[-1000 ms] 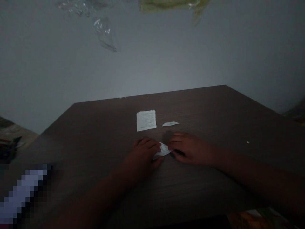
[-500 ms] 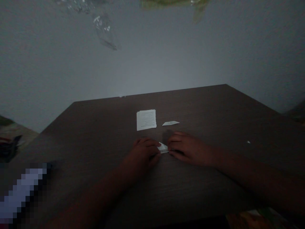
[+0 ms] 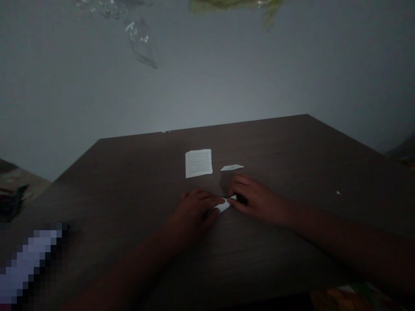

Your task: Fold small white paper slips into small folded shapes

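Between my two hands, low over the dark wooden table, is a small folded piece of paper (image 3: 223, 206). My left hand (image 3: 196, 212) has its fingers closed on the paper's left part, with the index fingertip lying on top. From the other side, my right hand (image 3: 254, 198) pinches the right end of the paper between thumb and fingers. Just beyond the hands lies a slim folded paper strip (image 3: 231, 167) with slanted ends. To its left rests a stack of square printed paper sheets (image 3: 199, 163).
The brown table (image 3: 275, 142) meets a pale wall (image 3: 207, 77) at its far edge. A tiny paper scrap (image 3: 338, 192) lies on the right. At the lower left sits a pixelated, light-coloured object (image 3: 30, 263). Clear plastic (image 3: 141, 43) hangs on the wall.
The paper between my hands has turned and now shows a plain, unprinted face, slanting up to the right. My left fingertips have shifted slightly right along it.
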`<state>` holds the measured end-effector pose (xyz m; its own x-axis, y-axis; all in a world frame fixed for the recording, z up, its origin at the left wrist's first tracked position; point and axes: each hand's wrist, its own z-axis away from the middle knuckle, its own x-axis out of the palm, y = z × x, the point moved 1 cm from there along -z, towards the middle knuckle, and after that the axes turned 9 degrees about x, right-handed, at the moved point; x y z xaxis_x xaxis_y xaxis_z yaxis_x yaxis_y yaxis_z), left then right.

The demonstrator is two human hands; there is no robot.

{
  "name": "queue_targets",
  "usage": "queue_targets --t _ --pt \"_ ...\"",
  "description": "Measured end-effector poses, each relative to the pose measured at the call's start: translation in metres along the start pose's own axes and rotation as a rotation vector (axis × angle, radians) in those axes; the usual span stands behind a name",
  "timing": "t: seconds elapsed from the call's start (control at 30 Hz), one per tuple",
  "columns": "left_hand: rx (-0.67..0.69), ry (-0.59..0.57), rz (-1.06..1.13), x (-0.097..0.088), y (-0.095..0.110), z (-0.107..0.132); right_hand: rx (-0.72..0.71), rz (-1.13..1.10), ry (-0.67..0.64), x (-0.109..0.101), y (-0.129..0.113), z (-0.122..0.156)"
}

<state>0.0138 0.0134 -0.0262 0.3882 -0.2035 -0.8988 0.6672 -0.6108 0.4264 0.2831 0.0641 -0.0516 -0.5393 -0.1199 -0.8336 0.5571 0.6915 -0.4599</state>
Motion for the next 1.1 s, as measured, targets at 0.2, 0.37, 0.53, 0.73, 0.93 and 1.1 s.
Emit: queue_targets --t 0.2,0.37,0.53,0.73,0.93,1.1 --pt "-0.112 0.064 0.052 0.004 0.007 -0.004 -0.096 0.151 0.081 0.012 -0.009 0.006" --pt "-0.142 0.122 0.049 0.011 0.009 -0.003 -0.197 0.171 0.046 0.021 -0.012 0.008" --pt "-0.101 0.125 0.134 0.004 0.006 0.002 -0.244 0.198 -0.033 0.013 -0.019 0.007" --pt "-0.02 0.077 0.244 -0.007 -0.011 0.005 -0.226 0.237 -0.085 0.009 -0.03 0.011" --pt "-0.019 0.006 0.263 -0.013 -0.014 0.009 -0.185 0.257 -0.174 0.01 -0.039 0.016" --pt "-0.034 -0.017 0.208 -0.017 -0.005 0.011 -0.16 0.206 -0.203 0.007 -0.043 0.019"
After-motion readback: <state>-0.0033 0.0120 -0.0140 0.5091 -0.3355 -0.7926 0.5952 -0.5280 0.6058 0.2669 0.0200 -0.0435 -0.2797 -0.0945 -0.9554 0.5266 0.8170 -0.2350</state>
